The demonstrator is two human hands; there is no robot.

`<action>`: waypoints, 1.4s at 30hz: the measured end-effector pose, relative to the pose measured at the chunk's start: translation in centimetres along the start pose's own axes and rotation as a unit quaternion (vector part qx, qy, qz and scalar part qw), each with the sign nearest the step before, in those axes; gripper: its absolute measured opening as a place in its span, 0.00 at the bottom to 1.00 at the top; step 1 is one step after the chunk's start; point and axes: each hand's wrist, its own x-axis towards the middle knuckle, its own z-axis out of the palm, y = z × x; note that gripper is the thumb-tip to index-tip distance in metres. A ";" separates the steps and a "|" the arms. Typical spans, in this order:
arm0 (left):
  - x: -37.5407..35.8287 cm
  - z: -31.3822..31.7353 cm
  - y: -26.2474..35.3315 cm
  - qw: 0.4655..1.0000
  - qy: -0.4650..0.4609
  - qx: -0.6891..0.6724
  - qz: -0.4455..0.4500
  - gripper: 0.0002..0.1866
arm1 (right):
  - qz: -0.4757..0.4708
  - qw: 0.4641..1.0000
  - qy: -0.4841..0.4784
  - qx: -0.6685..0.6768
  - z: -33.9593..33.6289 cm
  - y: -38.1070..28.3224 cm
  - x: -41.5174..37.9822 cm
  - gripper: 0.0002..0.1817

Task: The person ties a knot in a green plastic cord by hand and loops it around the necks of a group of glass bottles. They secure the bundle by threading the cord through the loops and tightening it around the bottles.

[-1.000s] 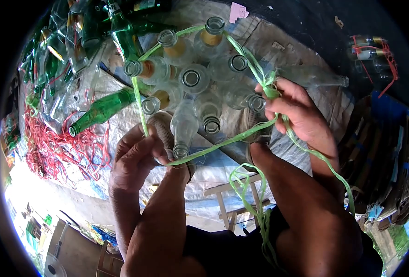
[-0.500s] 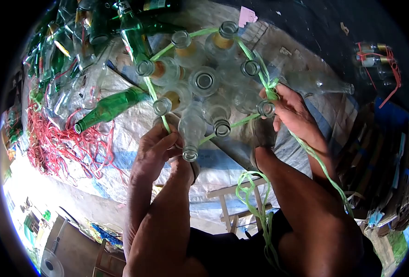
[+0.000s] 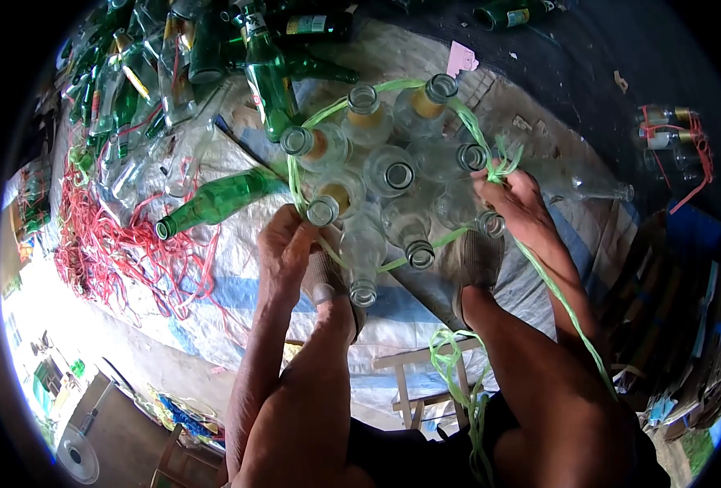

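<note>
Several clear glass bottles (image 3: 389,170) stand in a cluster between my feet, with a light green cord (image 3: 469,122) looped round their necks. My left hand (image 3: 286,237) pinches the cord at the cluster's left side, beside a bottle with a gold label. On the right, my right hand (image 3: 511,195) is closed on the cord just below its knot, next to two bottle mouths. From there a length of cord runs down over my right forearm, and a loose tangle hangs between my knees.
A green bottle (image 3: 216,201) lies to the left, above a heap of red string (image 3: 104,244). Many bottles (image 3: 268,73) lie at the upper left. A red-tied bundle (image 3: 671,134) is at the far right, above stacked cardboard (image 3: 674,301). A wooden stool (image 3: 409,382) stands below.
The view has shifted, so the bottles appear lower and further right. My left hand has moved up the left side of the loop. The loop stands higher around the back bottles.
</note>
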 end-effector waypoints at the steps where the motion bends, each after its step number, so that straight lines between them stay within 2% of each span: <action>1: 0.4 0.0 0.0 1.000 0.009 -0.008 0.008 0.14 | -0.006 1.000 0.001 0.008 0.2 0.3 0.4 0.12; 3: 1.3 0.1 0.1 0.999 0.033 -0.021 0.029 0.15 | -0.021 0.999 0.004 0.024 0.8 0.4 1.7 0.11; 6: 2.2 -0.3 0.2 0.996 0.056 0.039 0.062 0.16 | -0.038 0.999 -0.018 0.009 0.7 -0.6 2.7 0.11; 10: 3.5 0.3 1.3 0.989 0.102 0.043 0.101 0.14 | -0.069 0.997 -0.022 0.031 0.3 -0.5 3.4 0.12; 18: 5.4 -0.1 2.6 0.988 0.056 0.013 0.141 0.21 | -0.154 0.988 0.004 -0.005 0.2 -1.7 4.0 0.12; 21: 6.4 -0.5 2.2 0.987 0.059 0.008 0.147 0.20 | -0.120 0.992 -0.025 -0.015 0.2 -2.6 4.8 0.12; 24: 7.0 -0.7 1.9 0.986 0.054 -0.012 0.156 0.18 | -0.143 0.989 -0.036 -0.011 0.5 -3.3 5.4 0.13; 27: 7.5 -0.9 1.7 0.987 0.060 -0.010 0.146 0.17 | -0.125 0.992 -0.024 0.014 1.0 -2.9 6.3 0.13; 28: 7.7 -1.0 1.7 0.988 0.062 -0.004 0.140 0.16 | -0.117 0.993 -0.018 0.010 1.2 -2.9 6.4 0.14; 29: 7.9 -1.1 1.6 0.988 0.061 -0.006 0.139 0.16 | -0.070 0.997 -0.022 0.025 1.1 -2.9 6.3 0.14; 32: 8.4 -1.4 1.0 0.989 0.056 -0.010 0.138 0.14 | -0.045 0.999 -0.019 0.017 1.3 -2.9 6.8 0.16; 35: 8.7 -1.6 0.6 0.989 0.054 0.001 0.136 0.12 | -0.070 0.994 -0.021 -0.085 0.7 -1.8 8.1 0.16; 40: 9.4 -1.9 0.1 0.991 0.068 0.013 0.111 0.14 | -0.123 0.989 0.000 -0.078 1.0 -1.2 9.3 0.19; 42: 9.9 -2.2 -0.5 0.989 0.059 0.001 0.136 0.14 | -0.149 0.982 0.018 -0.116 1.1 -1.3 9.3 0.19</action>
